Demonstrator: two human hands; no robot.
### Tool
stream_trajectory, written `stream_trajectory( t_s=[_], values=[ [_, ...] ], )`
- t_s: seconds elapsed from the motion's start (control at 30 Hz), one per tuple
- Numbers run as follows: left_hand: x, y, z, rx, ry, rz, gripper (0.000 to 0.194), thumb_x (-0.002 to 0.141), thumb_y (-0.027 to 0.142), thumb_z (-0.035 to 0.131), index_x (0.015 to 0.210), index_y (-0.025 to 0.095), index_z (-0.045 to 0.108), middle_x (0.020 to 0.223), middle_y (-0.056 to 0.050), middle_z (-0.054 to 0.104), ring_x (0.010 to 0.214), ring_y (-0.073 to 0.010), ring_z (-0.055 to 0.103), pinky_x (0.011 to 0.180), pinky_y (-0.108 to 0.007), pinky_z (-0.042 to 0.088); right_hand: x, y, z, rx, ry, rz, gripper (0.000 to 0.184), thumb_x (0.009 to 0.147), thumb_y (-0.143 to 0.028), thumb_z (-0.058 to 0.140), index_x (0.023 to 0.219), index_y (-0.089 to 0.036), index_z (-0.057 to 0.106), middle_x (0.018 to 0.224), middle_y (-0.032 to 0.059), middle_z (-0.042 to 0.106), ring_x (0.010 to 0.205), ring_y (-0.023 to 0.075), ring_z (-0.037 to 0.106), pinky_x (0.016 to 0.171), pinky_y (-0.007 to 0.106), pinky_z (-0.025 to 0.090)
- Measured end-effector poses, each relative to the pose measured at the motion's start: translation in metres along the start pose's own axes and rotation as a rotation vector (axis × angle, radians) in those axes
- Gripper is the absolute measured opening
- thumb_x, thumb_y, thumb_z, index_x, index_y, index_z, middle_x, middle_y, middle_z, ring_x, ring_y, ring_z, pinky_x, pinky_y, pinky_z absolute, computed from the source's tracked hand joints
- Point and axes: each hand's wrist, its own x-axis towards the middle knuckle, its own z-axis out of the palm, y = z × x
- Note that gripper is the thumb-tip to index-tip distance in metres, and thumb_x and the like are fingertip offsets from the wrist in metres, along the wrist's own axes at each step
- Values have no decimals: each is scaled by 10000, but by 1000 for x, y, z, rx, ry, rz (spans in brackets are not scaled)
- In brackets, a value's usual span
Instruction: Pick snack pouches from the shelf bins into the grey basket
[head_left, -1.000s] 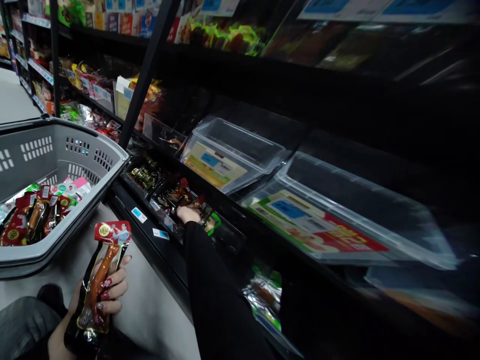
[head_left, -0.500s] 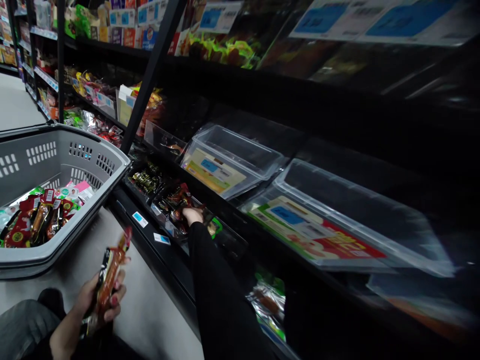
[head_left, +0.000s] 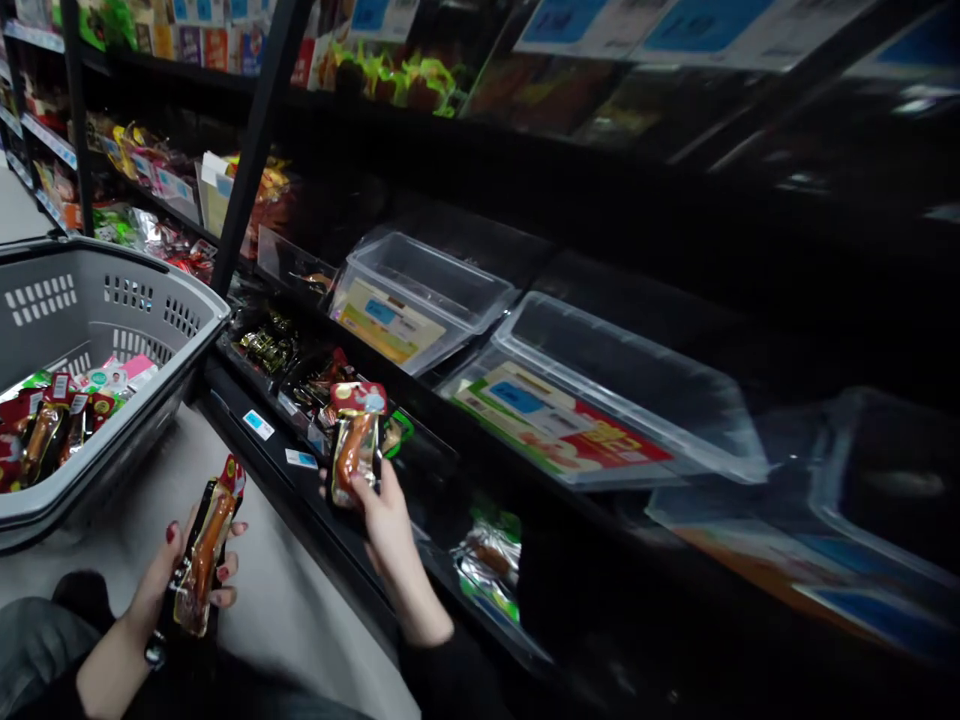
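Note:
My left hand is closed around a packaged sausage, a dark and gold pack with a red top, held upright low on the left. Over the front of the low shelf, my right hand pinches a second pack of the same look by its lower right edge. Just behind it is a shelf bin with more dark, shiny packs, partly hidden by the pack. At the left stands a grey shopping basket with several red-topped packs and some pink and green ones inside.
Clear plastic bins with labels line the shelf above. Price tags lie along the black shelf edge. A slanted black post rises behind the basket. Silver and green packs sit at the lower right.
My right hand has come out of the shelf bin toward me with a packaged sausage in it. The left hand still holds its pack, now turned more to face me. The view has shifted right.

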Motion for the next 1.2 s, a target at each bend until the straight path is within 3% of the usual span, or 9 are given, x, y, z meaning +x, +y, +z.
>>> stream_trajectory(
  t_s=[0.1, 0.23, 0.4, 0.5, 0.63, 0.77, 0.93, 1.03, 1.2],
  values=[
    [-2, -10, 5, 107, 165, 5, 711, 657, 217, 652, 1293, 297, 344, 1180, -89, 559, 751, -160, 573, 588, -268, 463, -62, 0, 8, -211, -130, 53, 345, 789, -308, 477, 1110, -186, 448, 985, 81, 627, 811, 218, 633, 664, 349, 520],
    [0, -27, 13, 245, 443, -6, 631, 739, 213, 586, 1309, 289, 326, 1097, -62, 630, 911, -218, 616, 774, -334, 478, -118, 12, 36, -841, -164, -190, 385, 810, -103, 311, 1156, -162, 468, 1065, 144, 589, 861, 224, 620, 680, 335, 509],
    [0, -38, 11, 108, 415, -35, 594, 785, 390, 510, 1323, 220, 324, 1119, -88, 636, 1036, -239, 569, 949, -371, 378, -159, 25, 68, -1288, -237, -407, 504, 764, -110, 436, 1262, -182, 419, 1209, 180, 508, 1023, 341, 529, 758, 448, 476],
    [-2, -35, 9, 0, 285, -120, 693, 735, 587, 437, 1286, 169, 404, 1157, -124, 607, 1090, -288, 525, 987, -424, 327, -161, 12, 67, -1246, -346, -335, 568, 749, -293, 520, 1295, -240, 375, 1279, 150, 450, 1021, 374, 487, 782, 555, 422],
    [-3, -31, 12, 119, 337, -91, 588, 763, 366, 533, 1278, 111, 408, 1097, -133, 642, 1094, -281, 525, 1008, -411, 300, -146, -7, 55, -1097, -485, -244, 434, 824, -279, 429, 1257, -303, 413, 1284, 76, 445, 1084, 290, 437, 873, 513, 384],
    [-2, -30, 14, 213, 394, -50, 574, 792, 285, 518, 1313, 121, 341, 1061, -117, 663, 1072, -252, 547, 1009, -395, 304, -142, -5, 52, -1055, -495, -185, 480, 800, -325, 481, 1271, -289, 401, 1270, 84, 455, 1141, 304, 387, 928, 524, 325],
    [-2, -34, 9, 239, 376, -39, 576, 797, 424, 473, 1274, 109, 406, 1113, -143, 630, 1086, -271, 533, 1001, -413, 321, -146, 3, 55, -983, -468, -84, 624, 743, -302, 554, 1320, -263, 317, 1267, 109, 464, 1136, 332, 412, 925, 522, 316],
    [1, -36, 6, 292, 495, 39, 573, 760, 436, 525, 1260, 173, 431, 1174, -93, 601, 1113, -241, 514, 1010, -358, 321, -137, 8, 51, -789, -474, 1, 655, 738, -178, 504, 1340, -204, 246, 1186, 122, 530, 1055, 273, 502, 878, 424, 384],
    [4, -29, 14, 372, 574, 95, 643, 719, 236, 616, 1297, 311, 345, 1126, -25, 638, 997, -224, 600, 928, -379, 415, -100, 13, 29, -263, -371, 171, 358, 722, -105, 426, 1056, -178, 530, 912, 59, 634, 825, 186, 578, 767, 311, 436]
  ],
)
